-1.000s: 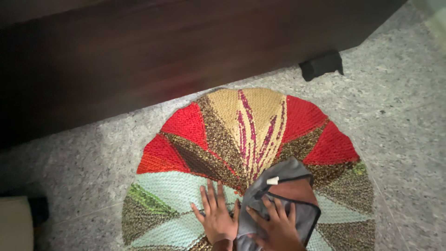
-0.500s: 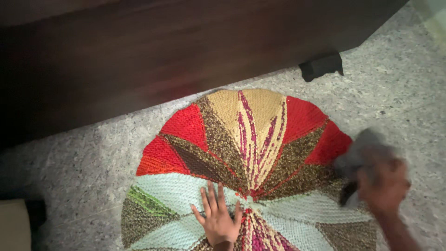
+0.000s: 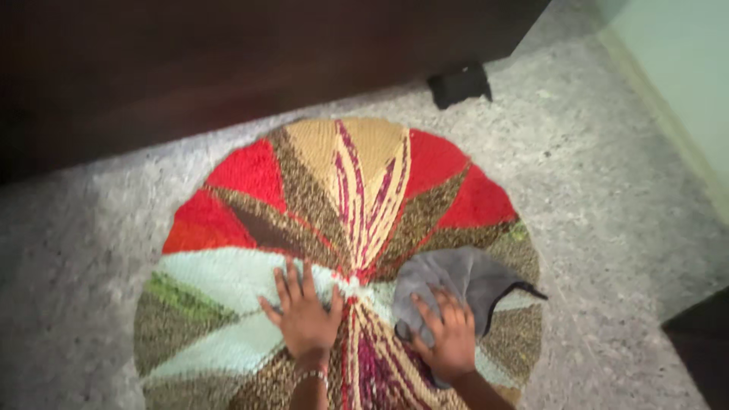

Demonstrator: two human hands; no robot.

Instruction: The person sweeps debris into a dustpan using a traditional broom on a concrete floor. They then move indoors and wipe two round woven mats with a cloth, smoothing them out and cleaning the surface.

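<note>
Left hand [image 3: 306,319] is pressed flat, fingers spread, on the round woven rug of red, tan, brown and pale green wedges [image 3: 342,258]. Right hand [image 3: 444,342] presses a crumpled grey cloth [image 3: 456,277] against its right side. Looks mid-wipe, hard to tell what's done. Dark wooden furniture [image 3: 228,61] and its black foot [image 3: 458,83] sit just beyond on the speckled floor [image 3: 607,228].

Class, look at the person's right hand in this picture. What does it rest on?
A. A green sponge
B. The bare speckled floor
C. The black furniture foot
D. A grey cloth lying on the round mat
D. The right hand presses down on a grey cloth that lies on the round multicoloured mat, while the left hand lies flat on the mat beside it.
</note>
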